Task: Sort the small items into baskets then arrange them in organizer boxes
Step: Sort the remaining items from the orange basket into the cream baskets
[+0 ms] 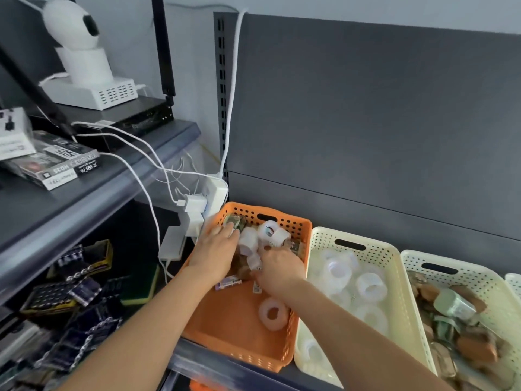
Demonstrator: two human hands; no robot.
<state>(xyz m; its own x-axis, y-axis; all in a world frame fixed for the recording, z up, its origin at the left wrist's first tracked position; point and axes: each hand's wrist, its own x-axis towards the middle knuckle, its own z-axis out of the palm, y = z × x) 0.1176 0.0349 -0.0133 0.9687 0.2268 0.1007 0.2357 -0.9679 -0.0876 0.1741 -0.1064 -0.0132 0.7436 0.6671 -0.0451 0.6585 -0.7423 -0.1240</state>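
Grey shelving fills my feed: a tall metal back panel (366, 108) behind the shelf where the baskets stand in a row, and to the left a second shelf (84, 193) carrying electronics and boxed goods. A white power strip (215, 193) hangs just beyond the far-left corner of the orange basket (282, 219), its cables trailing close by.

The orange basket is on the left, touching the cream basket (317, 244) on its right. That one holds only clear tape rolls. A second cream basket (479, 273) further right holds brown tape rolls (473, 348) and green ones.

Both hands are inside the orange basket, working a mixed pile (270, 234) of clear rolls and small packets heaped at its far end. One loose clear roll (273, 313) lies alone on the near floor of the basket. My left hand (217, 249) lies with its fingers fairly straight across the far-left of the pile, touching it. My right hand (279, 272) curls down into the pile's near edge, fingertips hidden, so I cannot tell whether it pinches anything.

I judge this as the sorting step, mid-way. The next move calls for lifting one roll clear of the heap, over the shared rims and into the matching basket. Room is open above and to the right. The left side is tight against the power strip.
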